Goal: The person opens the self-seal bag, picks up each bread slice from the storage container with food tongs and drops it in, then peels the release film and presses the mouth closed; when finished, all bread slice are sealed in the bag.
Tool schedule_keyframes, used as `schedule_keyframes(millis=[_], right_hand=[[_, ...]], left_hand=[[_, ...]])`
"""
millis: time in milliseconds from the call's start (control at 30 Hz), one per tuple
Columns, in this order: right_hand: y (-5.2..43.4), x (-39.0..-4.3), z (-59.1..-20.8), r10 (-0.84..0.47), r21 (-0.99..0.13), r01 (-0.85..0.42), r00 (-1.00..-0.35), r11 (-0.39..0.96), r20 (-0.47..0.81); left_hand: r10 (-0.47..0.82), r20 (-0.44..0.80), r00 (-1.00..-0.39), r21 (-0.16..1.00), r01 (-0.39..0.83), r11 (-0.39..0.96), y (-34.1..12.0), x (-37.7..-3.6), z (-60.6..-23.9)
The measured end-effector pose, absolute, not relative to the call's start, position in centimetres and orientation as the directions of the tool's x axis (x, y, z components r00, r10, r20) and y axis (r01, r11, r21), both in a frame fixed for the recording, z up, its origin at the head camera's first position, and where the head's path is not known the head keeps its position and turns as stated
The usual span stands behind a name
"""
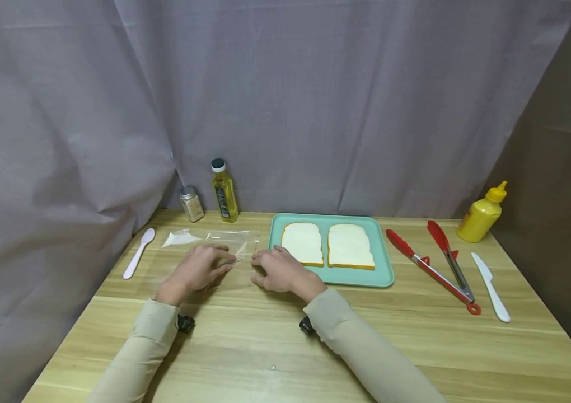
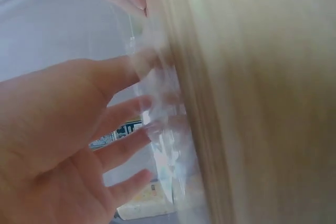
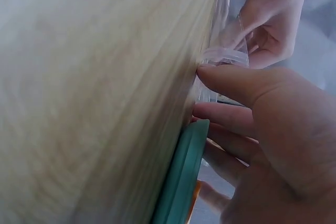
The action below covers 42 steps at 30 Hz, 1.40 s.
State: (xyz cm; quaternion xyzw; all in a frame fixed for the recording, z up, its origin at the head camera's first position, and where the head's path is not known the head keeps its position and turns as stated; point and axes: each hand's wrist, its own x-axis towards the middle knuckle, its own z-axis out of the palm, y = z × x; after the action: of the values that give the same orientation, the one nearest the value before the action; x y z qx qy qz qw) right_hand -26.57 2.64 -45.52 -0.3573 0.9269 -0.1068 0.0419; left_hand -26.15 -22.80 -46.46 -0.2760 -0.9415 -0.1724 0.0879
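A clear plastic bag (image 1: 241, 242) lies flat on the wooden table, with a bright white patch (image 1: 181, 238) at its far left. My left hand (image 1: 199, 268) touches the film with slightly bent, spread fingers; they show through the plastic (image 2: 167, 156) in the left wrist view. At the bag's right edge is my right hand (image 1: 281, 270). In the right wrist view its thumb (image 3: 226, 80) touches the table by the bag's strip-like edge (image 3: 226, 56), apart from the forefinger. Its other fingers lie beside the rim of the green tray (image 3: 184, 166).
Two bread slices (image 1: 303, 243) lie on the green tray (image 1: 336, 277). Red tongs (image 1: 439, 274), a white knife (image 1: 492, 288) and a yellow squeeze bottle (image 1: 482, 219) are at right. A pale spoon (image 1: 139, 253), a shaker jar (image 1: 192, 206) and an oil bottle (image 1: 224, 196) are at left.
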Motion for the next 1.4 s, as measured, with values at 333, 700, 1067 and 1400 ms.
schedule_keyframes(millis=[333,700,1067,1400], right_hand=[[2.5,-26.4,-45.7,-0.685,-0.221,-0.673,-0.728,0.706,0.028],[2.6,-26.3,-45.9,-0.701,-0.235,-0.693,-0.711,0.682,0.060],[2.4,-26.8,-45.8,-0.704,-0.249,-0.689,-0.709,0.681,0.039],[2.6,-27.6,-45.7,-0.714,-0.304,-0.687,-0.699,0.660,0.032]], left_hand=[[0.368,0.366,-0.855,0.434,0.507,0.745,-22.9,-26.5,-46.1],[0.227,0.475,-0.850,0.567,0.493,0.660,-23.6,-26.5,-45.7],[0.194,0.544,-0.817,0.532,0.514,0.673,-23.3,-26.7,-45.7],[0.173,0.588,-0.790,0.488,0.518,0.703,-23.2,-26.6,-45.4]])
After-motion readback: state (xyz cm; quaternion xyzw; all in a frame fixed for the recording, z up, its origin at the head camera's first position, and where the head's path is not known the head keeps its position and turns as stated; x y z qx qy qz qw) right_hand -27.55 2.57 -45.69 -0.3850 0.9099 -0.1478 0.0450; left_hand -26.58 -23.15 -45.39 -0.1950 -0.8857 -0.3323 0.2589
